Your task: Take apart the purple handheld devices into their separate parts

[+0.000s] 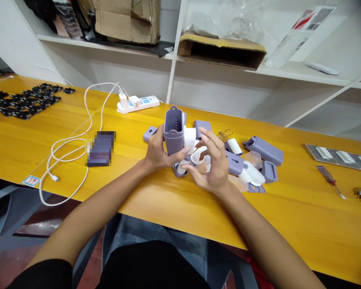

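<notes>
My left hand [161,150] is closed around a purple-grey plastic housing [173,138], a hollow box with perforated walls and small tabs at its open upper end. A white ribbed part [189,137] sits against the housing's right side, above my left thumb. My right hand [212,162] is just to the right, its thumb and fingers spread apart in a curve facing the white part. Behind and between the hands lie more white and purple-grey pieces, partly hidden, including a purple-grey block [202,127].
Right of my hands lie a perforated housing [266,149], white pieces [254,173], a screwdriver [331,181] and a metal strip [337,154]. On the left are a phone [101,148], a white cable [49,160], a power strip [144,103] and black parts [27,100]. Shelves with cardboard boxes [128,20] stand behind.
</notes>
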Available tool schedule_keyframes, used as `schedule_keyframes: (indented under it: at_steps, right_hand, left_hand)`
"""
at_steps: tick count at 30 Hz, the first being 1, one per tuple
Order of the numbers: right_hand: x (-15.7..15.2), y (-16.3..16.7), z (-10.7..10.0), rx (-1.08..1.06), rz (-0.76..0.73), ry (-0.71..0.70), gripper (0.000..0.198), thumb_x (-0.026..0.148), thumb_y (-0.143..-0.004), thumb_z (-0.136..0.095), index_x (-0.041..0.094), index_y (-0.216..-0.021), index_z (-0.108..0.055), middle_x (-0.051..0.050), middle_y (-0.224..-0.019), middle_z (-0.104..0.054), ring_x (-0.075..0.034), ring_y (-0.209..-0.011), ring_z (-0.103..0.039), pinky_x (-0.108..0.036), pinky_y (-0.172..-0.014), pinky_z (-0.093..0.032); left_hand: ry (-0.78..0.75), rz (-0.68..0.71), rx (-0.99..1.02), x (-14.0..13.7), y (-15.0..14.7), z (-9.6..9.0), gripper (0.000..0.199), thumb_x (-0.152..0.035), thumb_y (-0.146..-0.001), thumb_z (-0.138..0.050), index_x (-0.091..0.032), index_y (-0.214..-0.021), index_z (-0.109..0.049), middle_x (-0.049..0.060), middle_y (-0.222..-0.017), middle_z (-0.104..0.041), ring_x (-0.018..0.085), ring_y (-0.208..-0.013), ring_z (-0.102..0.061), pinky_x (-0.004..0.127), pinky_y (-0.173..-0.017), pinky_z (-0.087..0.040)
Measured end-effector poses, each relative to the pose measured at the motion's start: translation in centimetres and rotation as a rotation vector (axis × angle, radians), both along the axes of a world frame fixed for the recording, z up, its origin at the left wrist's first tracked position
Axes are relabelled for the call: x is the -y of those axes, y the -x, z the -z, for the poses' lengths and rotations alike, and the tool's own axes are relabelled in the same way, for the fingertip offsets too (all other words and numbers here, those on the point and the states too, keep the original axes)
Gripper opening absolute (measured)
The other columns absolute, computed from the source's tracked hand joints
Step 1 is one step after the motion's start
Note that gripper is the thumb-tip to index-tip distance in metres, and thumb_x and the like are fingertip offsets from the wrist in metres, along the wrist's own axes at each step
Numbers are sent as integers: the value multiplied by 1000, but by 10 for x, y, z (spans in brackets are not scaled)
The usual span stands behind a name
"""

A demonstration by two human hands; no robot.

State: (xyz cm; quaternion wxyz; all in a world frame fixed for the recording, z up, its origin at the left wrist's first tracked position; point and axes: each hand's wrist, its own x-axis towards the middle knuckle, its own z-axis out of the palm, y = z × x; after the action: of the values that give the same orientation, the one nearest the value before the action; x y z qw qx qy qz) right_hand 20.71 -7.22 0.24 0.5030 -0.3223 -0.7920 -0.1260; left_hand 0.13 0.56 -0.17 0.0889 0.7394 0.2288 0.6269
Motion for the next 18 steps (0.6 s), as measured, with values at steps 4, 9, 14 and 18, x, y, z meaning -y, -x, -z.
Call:
schedule_keyframes:
  at_steps: [4,9,14,18]
  right_hand:
    - [0,1,-1,52,-5,40,105,55,-100,-82,33,-182,-21,-23,-177,-48,-46,-149,-65,-64,-98,-73]
    - [1,1,-3,23,-20,91,112,59,-96,-85,36,-182,-18,-23,-178,-45,-46,-146,-67,-55,-83,-75]
    - [1,0,-8,13,-46,119,122,73,-90,-85,38,-181,-11,-23,-183,-37,-49,-157,-56,-52,-81,-74]
    - [1,-1,-11,57,-35,73,125,79,-87,-84,36,-181,-13,-22,-181,-39,-52,-164,-47,-71,-106,-66]
  left_hand:
    - [184,121,87,5,2,-1,50,-70,-94,-76,-23,-94,-59,-1,-75,-60,16,-64,-55,35,-61,-47]
    - [301,305,104,15,0,-8,54,-77,-97,-68,-23,-98,-66,1,-74,-61,20,-70,-59,41,-68,-55]
    - [194,352,-18,20,3,-13,59,-77,-91,-71,-21,-108,-72,4,-80,-70,26,-82,-72,44,-79,-61]
    - [129,387,-85,21,5,-16,61,-75,-89,-74,-20,-117,-74,7,-87,-77,26,-81,-75,42,-77,-62]
